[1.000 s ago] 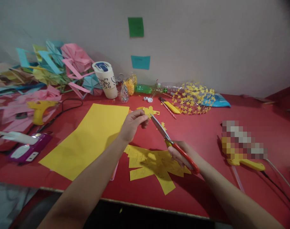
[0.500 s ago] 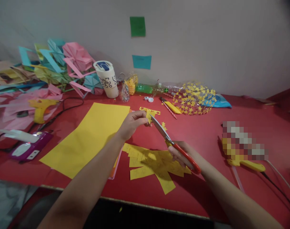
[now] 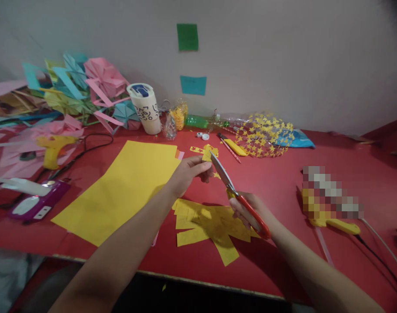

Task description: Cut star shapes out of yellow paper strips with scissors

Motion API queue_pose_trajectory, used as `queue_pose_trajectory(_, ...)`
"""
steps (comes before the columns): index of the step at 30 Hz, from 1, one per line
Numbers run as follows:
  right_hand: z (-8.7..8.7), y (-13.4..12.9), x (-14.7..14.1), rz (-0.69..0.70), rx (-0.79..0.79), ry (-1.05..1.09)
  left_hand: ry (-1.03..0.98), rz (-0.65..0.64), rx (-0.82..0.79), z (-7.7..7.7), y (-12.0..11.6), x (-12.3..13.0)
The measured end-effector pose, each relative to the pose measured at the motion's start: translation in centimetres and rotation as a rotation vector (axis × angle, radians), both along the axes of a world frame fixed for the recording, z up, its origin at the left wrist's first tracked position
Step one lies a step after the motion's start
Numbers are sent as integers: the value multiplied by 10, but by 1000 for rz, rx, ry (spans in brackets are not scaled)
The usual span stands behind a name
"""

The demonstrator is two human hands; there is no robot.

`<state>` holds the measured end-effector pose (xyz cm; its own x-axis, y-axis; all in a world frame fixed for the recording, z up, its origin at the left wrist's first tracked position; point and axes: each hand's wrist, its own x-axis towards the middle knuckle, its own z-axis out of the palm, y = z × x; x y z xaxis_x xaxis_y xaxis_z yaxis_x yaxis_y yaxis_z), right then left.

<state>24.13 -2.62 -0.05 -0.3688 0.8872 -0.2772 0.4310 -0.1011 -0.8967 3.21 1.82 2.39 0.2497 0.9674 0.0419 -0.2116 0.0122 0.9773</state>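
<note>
My left hand (image 3: 192, 171) pinches a small piece of yellow paper (image 3: 207, 154) above the red table. Scissors with red handles (image 3: 250, 213) are in my right hand (image 3: 245, 208), their blades pointing up and left with the tips at the paper's right edge. Whether the blades are cutting at this instant I cannot tell. Small yellow paper stars (image 3: 217, 175) lie just right of my left fingers. Behind the held piece is a yellow strip with star-shaped holes (image 3: 195, 150). Below both hands, several yellow paper strips (image 3: 193, 237) are fanned out in an overlapping pile.
A large yellow sheet (image 3: 120, 187) lies on the left. Beyond it are a white tumbler (image 3: 145, 108), a yellow glue gun (image 3: 51, 150) and a purple power strip (image 3: 41, 200). A star-covered clear ball (image 3: 265, 134) and yellow cutter (image 3: 235, 147) sit behind; another glue gun (image 3: 335, 224) rests right.
My left hand has shifted slightly right and turned the yellow paper piece against the scissor blades. The scissors remain in nearly the same place.
</note>
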Motion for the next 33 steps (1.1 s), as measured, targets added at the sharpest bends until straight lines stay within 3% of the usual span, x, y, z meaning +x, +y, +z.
queue_pose_trajectory(10,6,-2,-2,37,57,-72,-65,201,118,-5,3,-2)
queue_pose_trajectory(24,-2,-1,2,130,15,-6,40,242,232,-4,2,-2)
queue_pose_trajectory(33,-2,-2,2,70,-94,-16,33,242,251,-3,2,0)
